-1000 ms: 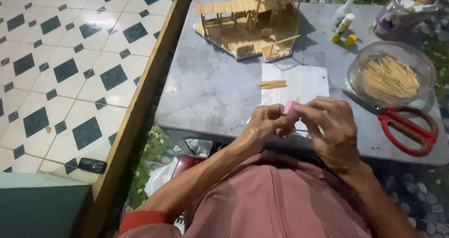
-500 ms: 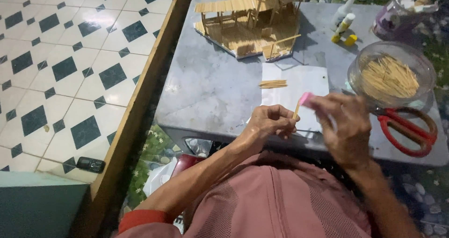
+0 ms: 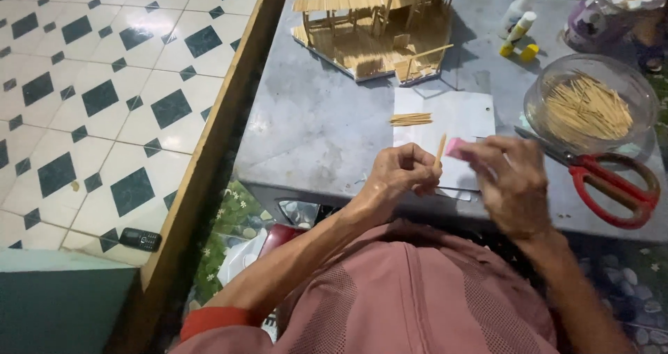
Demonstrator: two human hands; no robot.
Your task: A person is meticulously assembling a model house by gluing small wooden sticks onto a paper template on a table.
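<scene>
My left hand (image 3: 402,173) pinches a thin wooden stick (image 3: 440,149) that stands upright between its fingers, over the near edge of the grey table (image 3: 313,128). My right hand (image 3: 511,180) holds a small pink block (image 3: 457,148) close against the stick's upper part. Both hands hover above a white sheet (image 3: 459,114) with a small bundle of cut sticks (image 3: 410,119) on it. A model house of wooden sticks (image 3: 376,27) stands at the table's far side.
Red-handled scissors (image 3: 612,183) lie right of my right hand. A clear round tub of sticks (image 3: 588,107) sits behind them, with glue bottles (image 3: 518,27) and a jar (image 3: 605,13) further back. A wooden beam (image 3: 209,152) borders a tiled floor with a black phone (image 3: 139,239).
The hands were joined together over the sheet; now the stick stands upright in the left hand and the right hand has drawn slightly right with the pink block.
</scene>
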